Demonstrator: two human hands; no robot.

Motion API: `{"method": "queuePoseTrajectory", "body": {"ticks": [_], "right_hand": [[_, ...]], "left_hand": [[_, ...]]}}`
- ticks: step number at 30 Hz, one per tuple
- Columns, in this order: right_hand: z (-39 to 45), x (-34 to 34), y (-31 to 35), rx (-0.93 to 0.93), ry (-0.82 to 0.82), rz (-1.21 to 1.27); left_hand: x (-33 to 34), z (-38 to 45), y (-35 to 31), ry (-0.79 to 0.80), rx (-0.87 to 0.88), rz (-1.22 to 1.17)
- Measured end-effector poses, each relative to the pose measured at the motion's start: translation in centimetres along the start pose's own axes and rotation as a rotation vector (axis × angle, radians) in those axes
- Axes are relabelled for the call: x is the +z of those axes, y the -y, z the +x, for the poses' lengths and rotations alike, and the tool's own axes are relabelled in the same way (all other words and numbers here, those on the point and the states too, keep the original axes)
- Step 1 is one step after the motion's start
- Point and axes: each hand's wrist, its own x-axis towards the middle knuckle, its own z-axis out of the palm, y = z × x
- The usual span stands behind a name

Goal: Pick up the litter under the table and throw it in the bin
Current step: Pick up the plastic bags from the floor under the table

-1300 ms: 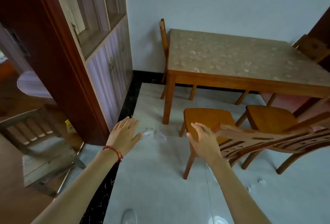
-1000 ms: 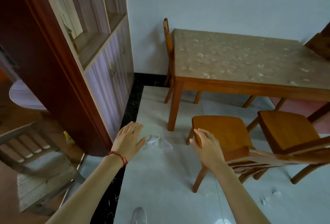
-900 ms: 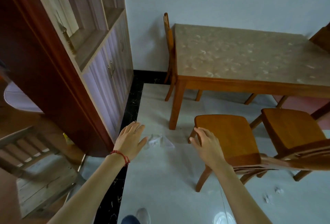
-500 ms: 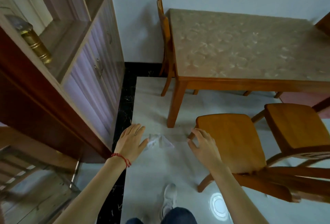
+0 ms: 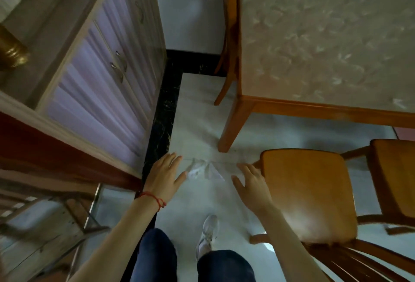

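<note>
We see our left hand [image 5: 165,178] and right hand [image 5: 252,186] spread wide, holding nothing, flanking crumpled litter [image 5: 205,169] on the floor [image 5: 197,124]; the bench [image 5: 325,41] stands beyond

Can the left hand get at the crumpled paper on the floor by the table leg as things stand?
Probably yes. The left hand is open beside the crumpled paper, nothing between them; the chair and table leg stand off to the right.
</note>
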Motion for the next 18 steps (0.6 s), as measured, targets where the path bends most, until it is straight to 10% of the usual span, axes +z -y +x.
{"method": "queuePoseTrajectory", "body": {"ticks": [18], "right_hand": [[12.5, 19.4, -9.9, 0.125, 0.022, 0.131]], "left_hand": [[19.3, 12.7, 9.9, 0.129, -0.017, -0.110]]}}
